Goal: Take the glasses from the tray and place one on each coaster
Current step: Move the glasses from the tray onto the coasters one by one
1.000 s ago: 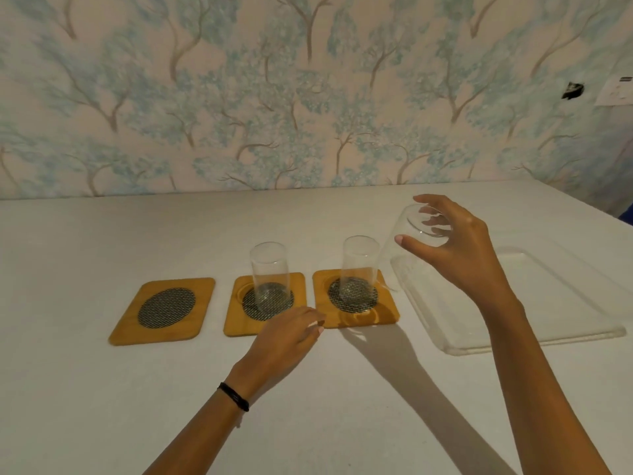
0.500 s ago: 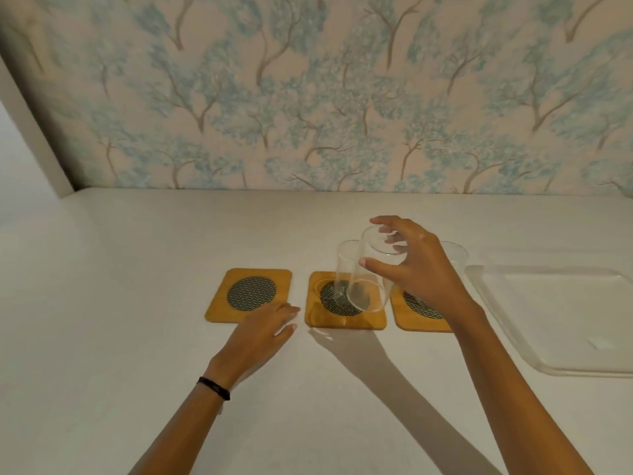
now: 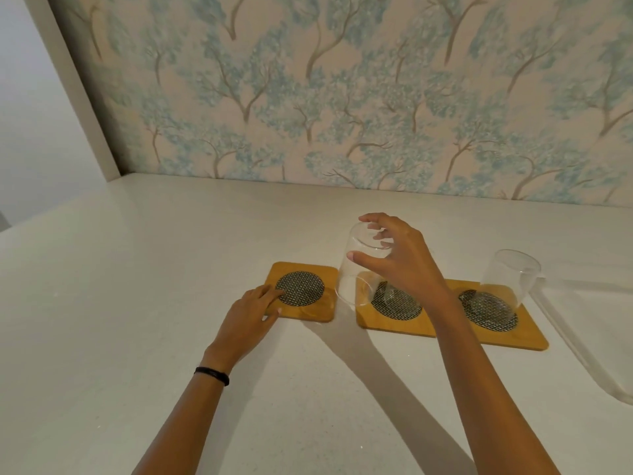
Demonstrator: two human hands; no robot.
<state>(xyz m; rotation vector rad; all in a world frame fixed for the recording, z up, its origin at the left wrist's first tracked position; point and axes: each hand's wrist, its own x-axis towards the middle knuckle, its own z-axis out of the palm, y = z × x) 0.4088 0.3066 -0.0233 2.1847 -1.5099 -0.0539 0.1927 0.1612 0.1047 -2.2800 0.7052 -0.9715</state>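
Three wooden coasters with dark mesh discs lie in a row on the white table. The left coaster (image 3: 301,292) carries no glass. My left hand (image 3: 251,315) lies flat, its fingertips touching that coaster's near left edge. My right hand (image 3: 399,265) grips a clear glass (image 3: 354,272) by its upper end. That glass hangs tilted in the air over the gap between the left coaster and the middle coaster (image 3: 394,318). A second glass on the middle coaster is mostly hidden behind my right hand. Another glass (image 3: 510,281) stands on the right coaster (image 3: 496,332).
A clear plastic tray (image 3: 582,323) lies at the right, beside the right coaster, partly cut off by the frame edge. The patterned wall runs along the table's far edge. A plain wall corner stands at the far left.
My right hand has carried the glass leftward from above the tray, past the two standing glasses. My left hand has slid left from the middle coaster's front to the left coaster. The view has turned left.
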